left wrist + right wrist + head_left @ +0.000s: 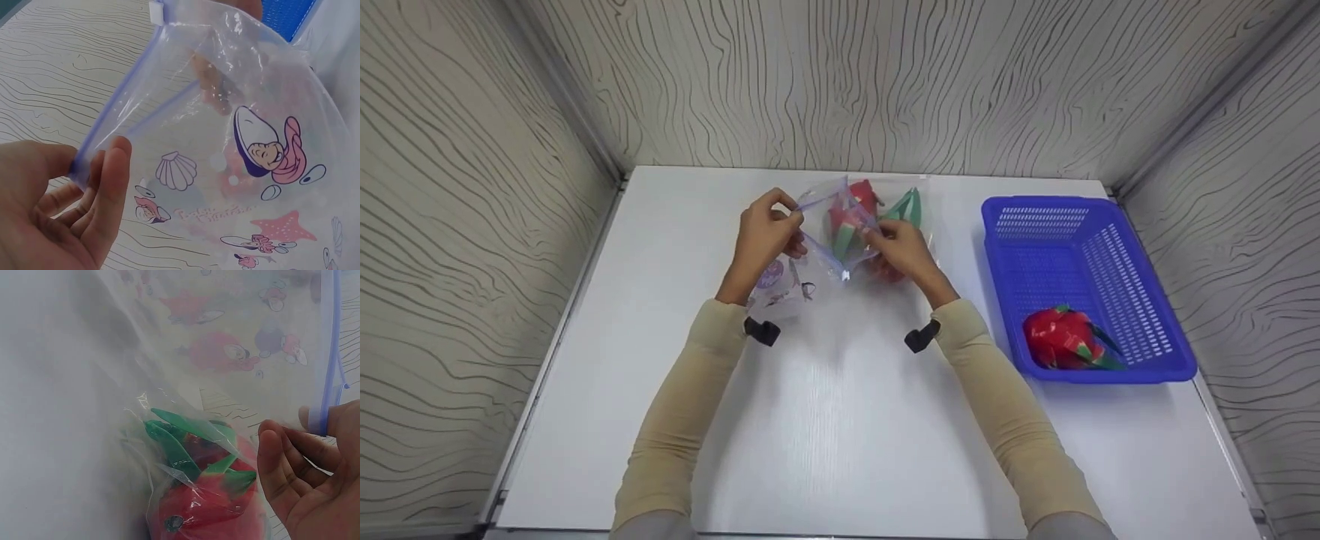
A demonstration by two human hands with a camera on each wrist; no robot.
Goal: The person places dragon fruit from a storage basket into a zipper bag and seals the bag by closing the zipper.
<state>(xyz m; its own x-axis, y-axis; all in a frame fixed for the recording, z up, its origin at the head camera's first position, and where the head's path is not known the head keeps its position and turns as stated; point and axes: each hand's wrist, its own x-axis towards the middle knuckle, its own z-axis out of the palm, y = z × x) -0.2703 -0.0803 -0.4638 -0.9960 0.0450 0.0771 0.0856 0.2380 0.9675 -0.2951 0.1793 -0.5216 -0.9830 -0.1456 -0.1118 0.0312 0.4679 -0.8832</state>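
Both hands hold a clear slider zip bag (817,259) with cartoon and seashell prints and a purple zip edge, its mouth spread apart between them. My left hand (765,231) pinches one side of the zip edge between thumb and fingers. On the opposite side, my right hand (906,247) pinches the edge too. A white slider (157,13) sits on the zip. Red dragon fruits (205,509) with green leaf tips show through clear plastic beside and below the right hand. Printed clear plastic (772,279) shows under the left wrist.
A blue plastic basket (996,277) with slotted walls stands on the right of the white table (825,435). One dragon fruit (1057,337) lies in its near end. Wood-patterned panels (840,82) enclose the table at the back and both sides.
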